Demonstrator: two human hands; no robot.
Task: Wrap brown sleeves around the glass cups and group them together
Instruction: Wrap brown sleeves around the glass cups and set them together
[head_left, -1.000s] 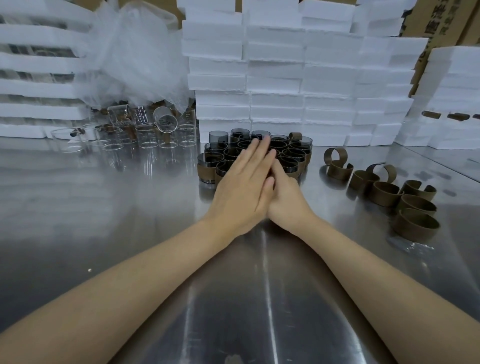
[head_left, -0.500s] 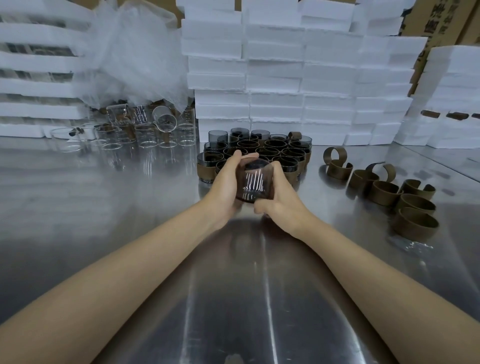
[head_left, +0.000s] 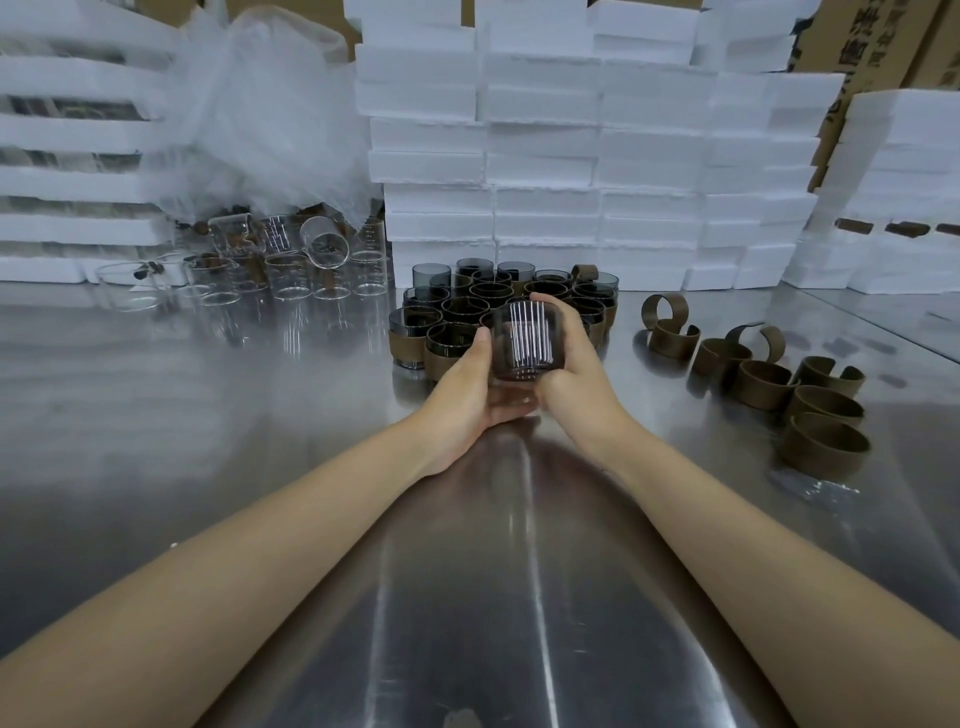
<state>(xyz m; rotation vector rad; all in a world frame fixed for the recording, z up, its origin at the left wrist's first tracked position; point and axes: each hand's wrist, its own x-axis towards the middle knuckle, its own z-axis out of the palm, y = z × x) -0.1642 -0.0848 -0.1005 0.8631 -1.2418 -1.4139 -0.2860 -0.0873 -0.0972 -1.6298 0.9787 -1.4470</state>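
Note:
Both my hands hold one dark smoked glass cup (head_left: 523, 340) with white vertical lines, in front of the cluster of sleeved dark cups (head_left: 457, 317). My left hand (head_left: 467, 387) cups it from the left and below, thumb on its side. My right hand (head_left: 571, 364) grips it from the right, fingers curled over its rim. No brown sleeve shows on the held cup. Loose brown sleeves (head_left: 763, 382) lie on the table to the right.
A steel table (head_left: 260, 441) carries everything. Clear glass cups (head_left: 291, 270) stand at the back left under a plastic bag (head_left: 260, 104). Stacks of white foam boxes (head_left: 597, 156) wall the back. Cardboard cartons (head_left: 883, 36) stand at the top right.
A second ago both hands lay flat on top of the cup cluster. They then took up one dark cup and now hold it slightly higher and more upright.

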